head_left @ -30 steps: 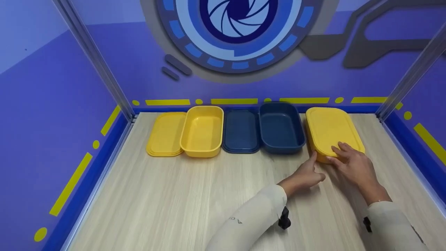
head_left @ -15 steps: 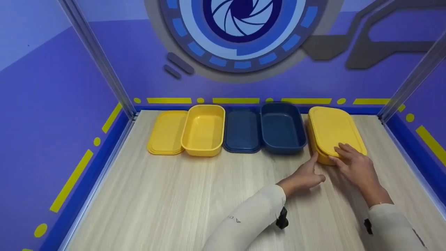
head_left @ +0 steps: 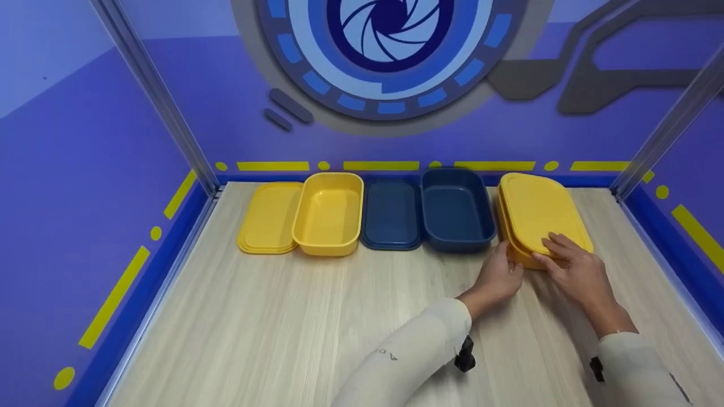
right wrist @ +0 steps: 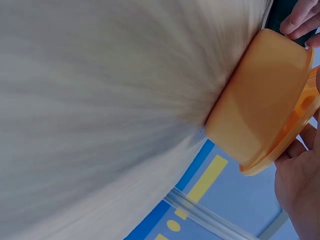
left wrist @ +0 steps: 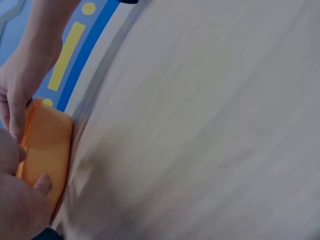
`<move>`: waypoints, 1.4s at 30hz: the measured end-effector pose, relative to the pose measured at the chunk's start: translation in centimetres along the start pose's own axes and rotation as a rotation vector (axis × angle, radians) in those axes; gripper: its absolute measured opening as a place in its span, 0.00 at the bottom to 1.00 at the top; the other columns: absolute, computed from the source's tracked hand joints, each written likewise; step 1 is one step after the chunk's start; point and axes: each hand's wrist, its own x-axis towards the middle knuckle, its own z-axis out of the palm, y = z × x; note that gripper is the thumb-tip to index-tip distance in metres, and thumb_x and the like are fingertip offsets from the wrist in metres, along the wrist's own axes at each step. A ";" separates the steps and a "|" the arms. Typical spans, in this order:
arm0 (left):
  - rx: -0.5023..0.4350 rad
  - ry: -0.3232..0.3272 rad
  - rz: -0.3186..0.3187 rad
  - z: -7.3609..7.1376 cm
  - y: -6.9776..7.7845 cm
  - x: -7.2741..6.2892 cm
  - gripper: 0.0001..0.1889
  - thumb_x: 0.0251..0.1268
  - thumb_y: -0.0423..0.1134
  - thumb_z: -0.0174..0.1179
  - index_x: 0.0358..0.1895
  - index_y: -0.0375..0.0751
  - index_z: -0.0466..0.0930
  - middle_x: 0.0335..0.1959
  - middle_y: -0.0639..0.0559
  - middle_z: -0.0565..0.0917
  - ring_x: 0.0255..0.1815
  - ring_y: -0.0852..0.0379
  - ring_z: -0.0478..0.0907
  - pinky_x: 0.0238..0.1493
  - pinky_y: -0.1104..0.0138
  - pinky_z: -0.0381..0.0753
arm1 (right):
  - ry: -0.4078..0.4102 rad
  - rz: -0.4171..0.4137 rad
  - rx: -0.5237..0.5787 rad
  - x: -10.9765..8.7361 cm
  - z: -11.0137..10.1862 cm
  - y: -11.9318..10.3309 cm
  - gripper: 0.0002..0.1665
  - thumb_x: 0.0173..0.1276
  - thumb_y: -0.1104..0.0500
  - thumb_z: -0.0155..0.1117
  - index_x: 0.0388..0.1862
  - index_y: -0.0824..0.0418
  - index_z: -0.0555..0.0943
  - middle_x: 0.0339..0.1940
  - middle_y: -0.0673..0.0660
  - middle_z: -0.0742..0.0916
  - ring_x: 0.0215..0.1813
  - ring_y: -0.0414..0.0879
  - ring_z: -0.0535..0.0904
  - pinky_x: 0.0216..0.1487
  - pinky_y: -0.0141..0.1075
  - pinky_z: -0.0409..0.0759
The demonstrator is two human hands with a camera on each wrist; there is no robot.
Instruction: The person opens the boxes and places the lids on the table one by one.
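Note:
At the right of the row stands a yellow lunch box [head_left: 526,259], its yellow lid [head_left: 543,209] sitting askew on top. A gap shows between rim and lid along the left and near side; the right wrist view shows this opening beside the box wall [right wrist: 255,95]. My right hand [head_left: 580,274] pinches the lid at its near edge, fingers on top and thumb at the rim. My left hand [head_left: 496,278] holds the box's near left corner, its thumb against the near wall [left wrist: 49,145] in the left wrist view.
Left of the box is an open dark blue box [head_left: 458,209], then a dark blue lid [head_left: 391,215], an open yellow box [head_left: 328,217] and another yellow lid [head_left: 267,217]. They line the table's [head_left: 271,328] back edge, before a printed purple wall [head_left: 186,102].
My left thumb, earlier sticking out away from the box, has come in against its near wall. The gap under the lid's left side has widened. My right hand stays nearly in place.

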 end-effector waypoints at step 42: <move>-0.223 0.293 -0.447 0.8 3.2 2.5 0.16 0.63 0.33 0.73 0.22 0.48 0.76 0.23 0.58 0.79 0.25 0.62 0.72 0.30 0.70 0.73 | -0.020 -0.188 -0.254 -0.1 0.1 -1.6 0.22 0.68 0.64 0.74 0.57 0.72 0.81 0.55 0.72 0.87 0.56 0.70 0.85 0.62 0.68 0.82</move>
